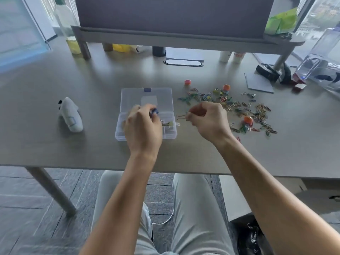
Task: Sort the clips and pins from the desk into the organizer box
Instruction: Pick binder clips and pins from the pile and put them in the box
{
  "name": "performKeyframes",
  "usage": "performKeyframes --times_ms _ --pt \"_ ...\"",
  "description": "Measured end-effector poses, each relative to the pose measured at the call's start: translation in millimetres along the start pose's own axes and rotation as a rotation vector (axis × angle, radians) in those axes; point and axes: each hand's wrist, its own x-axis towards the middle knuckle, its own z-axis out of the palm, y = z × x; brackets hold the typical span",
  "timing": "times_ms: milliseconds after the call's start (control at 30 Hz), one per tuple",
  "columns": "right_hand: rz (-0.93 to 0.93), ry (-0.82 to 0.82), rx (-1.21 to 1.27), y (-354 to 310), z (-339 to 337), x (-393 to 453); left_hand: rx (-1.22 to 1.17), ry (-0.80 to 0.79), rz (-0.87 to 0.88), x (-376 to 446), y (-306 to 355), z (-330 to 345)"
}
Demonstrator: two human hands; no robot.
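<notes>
Grey trousers and two bare forearms fill the near edge of the view, reaching over the front of the grey-brown laminate desk [55, 144]. The left hand [142, 126] hovers over the near compartments of the clear plastic organizer box [147, 115], its fingers curled round a small blue clip [155, 112]; just beside it, off the box's right wall, the right hand [209, 120] pinches a thin metal paper clip or two [184, 116], too blurred to count. The box stands open, its flat lid [146, 98] laid back away from the person, and a few yellowish clips already lie in a near right compartment, partly hidden by the left hand. Beyond and to the right, well apart from the box, spreads the loose scatter of coloured and gold wire paper clips [248, 111], mixed with small binder clips and orange round-headed push pins [248, 119], tangled thickly at its right side. The risk I judge greatest is a mixed drop: both hands release close together over small cells, so a clip could land in the wrong compartment or skid off the rim onto the desk. Linked clips may also drag strays along, and a pin's point could prick a finger groping through the heap
</notes>
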Motion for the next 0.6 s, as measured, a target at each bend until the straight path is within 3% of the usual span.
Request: performKeyframes --times_ms 233,600 --pt "0.023 -0.08 -0.009 -15 29 11 -0.013 0.037 -0.113 5 -20 -13" --pt "0.045 -0.186 -0.063 -19 34 11 -0.077 0.013 -0.155 7 -27 -12"
